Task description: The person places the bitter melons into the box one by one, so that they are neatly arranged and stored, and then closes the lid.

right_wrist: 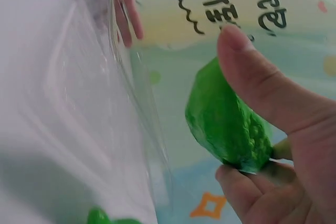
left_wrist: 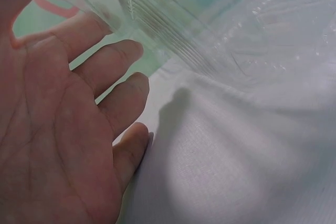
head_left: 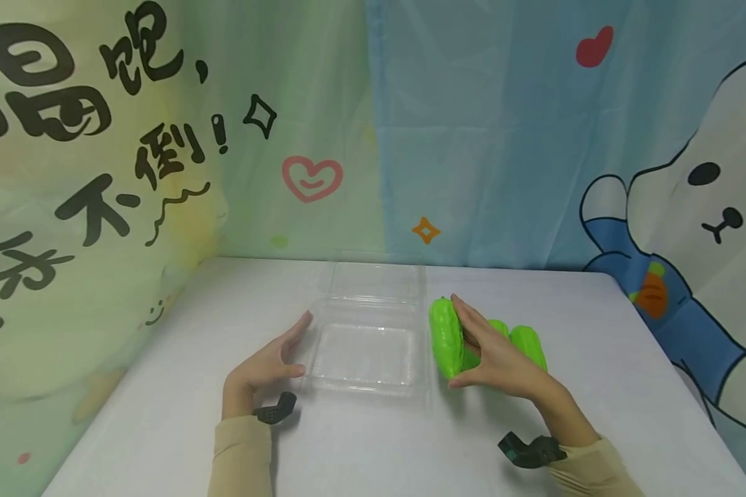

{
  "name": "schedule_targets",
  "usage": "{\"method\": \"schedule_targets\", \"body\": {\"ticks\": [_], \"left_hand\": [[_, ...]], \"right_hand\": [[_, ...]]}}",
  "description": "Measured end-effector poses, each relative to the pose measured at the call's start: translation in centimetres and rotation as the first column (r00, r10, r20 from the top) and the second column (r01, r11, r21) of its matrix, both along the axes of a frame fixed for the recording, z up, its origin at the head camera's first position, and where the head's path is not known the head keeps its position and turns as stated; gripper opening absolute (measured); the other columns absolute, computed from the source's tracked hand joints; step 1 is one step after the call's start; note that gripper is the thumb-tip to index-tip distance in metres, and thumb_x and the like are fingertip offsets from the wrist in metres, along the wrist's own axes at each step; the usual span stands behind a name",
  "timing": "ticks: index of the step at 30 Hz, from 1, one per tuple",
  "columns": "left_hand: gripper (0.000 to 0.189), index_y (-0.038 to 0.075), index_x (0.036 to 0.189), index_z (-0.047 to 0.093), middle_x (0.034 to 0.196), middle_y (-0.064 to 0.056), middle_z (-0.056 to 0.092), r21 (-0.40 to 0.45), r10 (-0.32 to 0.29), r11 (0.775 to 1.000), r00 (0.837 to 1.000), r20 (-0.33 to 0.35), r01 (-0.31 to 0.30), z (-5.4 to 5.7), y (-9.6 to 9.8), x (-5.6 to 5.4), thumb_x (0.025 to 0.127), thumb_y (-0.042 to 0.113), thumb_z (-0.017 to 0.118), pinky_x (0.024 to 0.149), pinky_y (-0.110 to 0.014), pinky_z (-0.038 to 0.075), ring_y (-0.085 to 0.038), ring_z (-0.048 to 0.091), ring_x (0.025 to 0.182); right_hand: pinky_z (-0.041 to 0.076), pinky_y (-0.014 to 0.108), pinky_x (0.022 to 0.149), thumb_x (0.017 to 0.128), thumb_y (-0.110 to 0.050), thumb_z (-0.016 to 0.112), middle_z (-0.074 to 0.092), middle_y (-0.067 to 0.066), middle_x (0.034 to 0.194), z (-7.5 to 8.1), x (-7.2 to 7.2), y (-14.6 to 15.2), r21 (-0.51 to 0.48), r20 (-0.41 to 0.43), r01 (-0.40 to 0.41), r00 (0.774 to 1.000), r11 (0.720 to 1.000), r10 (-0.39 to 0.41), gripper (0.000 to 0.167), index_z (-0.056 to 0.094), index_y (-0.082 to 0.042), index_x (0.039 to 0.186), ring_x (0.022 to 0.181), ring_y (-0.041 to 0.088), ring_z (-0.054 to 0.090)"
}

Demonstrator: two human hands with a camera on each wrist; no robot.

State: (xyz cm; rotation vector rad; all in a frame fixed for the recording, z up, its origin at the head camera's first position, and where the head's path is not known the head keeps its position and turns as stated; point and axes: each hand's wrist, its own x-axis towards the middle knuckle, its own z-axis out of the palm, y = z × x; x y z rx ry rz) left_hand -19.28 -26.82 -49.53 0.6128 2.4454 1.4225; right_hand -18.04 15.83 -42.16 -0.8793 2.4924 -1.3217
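My right hand point(head_left: 503, 362) pinches a bright green, elongated toy vegetable point(head_left: 444, 338) between thumb and fingers, just right of the clear box. The right wrist view shows its glossy, faceted skin and a bumpy side; its exact kind is unclear. Beyond the hand lie more green pieces point(head_left: 528, 344), partly hidden by it. A clear plastic box point(head_left: 365, 355) lies with its lid point(head_left: 376, 281) folded back toward the curtain. My left hand point(head_left: 267, 360) is at the box's left edge, thumb and fingers spread; I cannot tell whether the fingertips touch the plastic.
A white-covered table point(head_left: 360, 449) bears everything. Behind it and at its left hangs a printed curtain point(head_left: 472, 138) with lettering, hearts and a cartoon animal. Dark wrist cameras point(head_left: 276, 408) sit on both wrists.
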Motion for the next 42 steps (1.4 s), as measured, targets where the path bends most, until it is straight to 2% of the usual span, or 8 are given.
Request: {"method": "schedule_targets", "body": {"ticks": [3, 6, 11, 17, 26, 31, 37, 42], "left_hand": [[0.109, 0.022, 0.154, 0.010, 0.161, 0.005, 0.006, -0.011, 0.009, 1.000, 1.000, 0.003, -0.009, 0.0, 0.0, 0.0, 0.072, 0.036, 0.081, 0.119, -0.039, 0.008, -0.020, 0.004, 0.149], [0.110, 0.022, 0.154, 0.010, 0.161, 0.004, 0.006, -0.013, 0.011, 1.000, 1.000, 0.006, -0.011, 0.0, 0.0, 0.0, 0.072, 0.036, 0.081, 0.118, -0.043, 0.007, -0.020, 0.004, 0.149], [0.109, 0.022, 0.154, 0.010, 0.161, 0.005, 0.006, -0.012, 0.005, 1.000, 1.000, 0.004, -0.005, -0.1, 0.0, -0.1, 0.073, 0.035, 0.081, 0.118, -0.042, 0.007, -0.019, 0.004, 0.149], [0.108, 0.024, 0.154, 0.010, 0.161, 0.005, 0.007, -0.010, 0.004, 1.000, 1.000, 0.005, -0.004, -0.1, 0.0, -0.1, 0.073, 0.036, 0.081, 0.118, -0.043, 0.007, -0.018, 0.004, 0.149], [0.108, 0.022, 0.154, 0.010, 0.161, 0.005, 0.006, -0.004, -0.002, 1.000, 1.000, 0.010, 0.002, -0.1, 0.0, -0.1, 0.074, 0.036, 0.080, 0.118, -0.043, 0.006, -0.018, 0.004, 0.149], [0.109, 0.021, 0.154, 0.010, 0.161, 0.004, 0.006, -0.028, 0.003, 1.000, 1.000, -0.004, -0.003, 0.0, 0.2, -0.1, 0.073, 0.038, 0.080, 0.120, -0.046, 0.006, -0.020, 0.003, 0.149], [0.110, 0.018, 0.154, 0.010, 0.161, 0.002, 0.006, -0.046, 0.017, 0.999, 1.000, -0.012, -0.017, 0.2, 0.1, -0.1, 0.072, 0.038, 0.081, 0.120, -0.048, 0.007, -0.022, 0.004, 0.149], [0.109, 0.019, 0.154, 0.010, 0.161, 0.002, 0.006, -0.058, 0.014, 0.998, 1.000, -0.020, -0.015, 0.0, 0.1, -0.2, 0.073, 0.038, 0.080, 0.120, -0.049, 0.008, -0.023, 0.003, 0.149]], "right_hand": [[0.040, 0.037, 0.105, 0.061, -0.029, 0.088, -0.004, 0.010, 0.161, 0.1, -0.2, -1.4, -0.020, 0.007, -0.012, 1.000, 1.000, 0.012, 0.131, -0.004, -0.013, 0.153, 0.146, 0.032, 0.016], [0.038, 0.035, 0.107, 0.061, -0.029, 0.088, -0.006, 0.005, 0.161, 0.0, -0.4, -2.9, -0.049, 0.046, -0.020, 0.999, 0.999, 0.022, 0.132, -0.005, -0.016, 0.153, 0.147, 0.027, 0.013], [0.035, 0.035, 0.110, 0.061, -0.034, 0.088, -0.008, 0.002, 0.161, -0.1, -0.7, -5.1, -0.085, 0.065, -0.025, 0.997, 0.996, 0.031, 0.132, -0.005, -0.019, 0.153, 0.148, 0.023, 0.010], [0.033, 0.035, 0.112, 0.062, -0.030, 0.088, -0.009, 0.001, 0.161, -0.6, -1.3, -7.7, -0.109, 0.067, -0.050, 0.996, 0.993, 0.058, 0.132, -0.007, -0.019, 0.153, 0.148, 0.023, 0.008], [0.035, 0.032, 0.110, 0.060, -0.025, 0.090, -0.007, 0.002, 0.161, -1.6, -2.3, -10.4, -0.149, 0.117, 0.009, 0.993, 0.989, 0.009, 0.134, -0.005, -0.022, 0.153, 0.146, 0.026, 0.019], [0.035, 0.029, 0.109, 0.060, -0.020, 0.090, -0.005, 0.000, 0.161, -1.9, -2.6, -11.7, -0.176, 0.157, 0.030, 0.988, 0.984, -0.002, 0.132, -0.003, -0.023, 0.154, 0.144, 0.027, 0.024], [0.036, 0.026, 0.109, 0.064, -0.014, 0.088, -0.005, -0.002, 0.161, -2.3, -3.3, -13.3, -0.220, 0.193, 0.043, 0.981, 0.975, 0.000, 0.128, -0.003, -0.026, 0.153, 0.143, 0.026, 0.027], [0.037, 0.024, 0.107, 0.063, -0.012, 0.088, -0.004, -0.001, 0.161, -2.4, -3.6, -14.5, -0.224, 0.207, 0.072, 0.978, 0.972, -0.025, 0.128, -0.002, -0.024, 0.154, 0.142, 0.023, 0.030]]}}
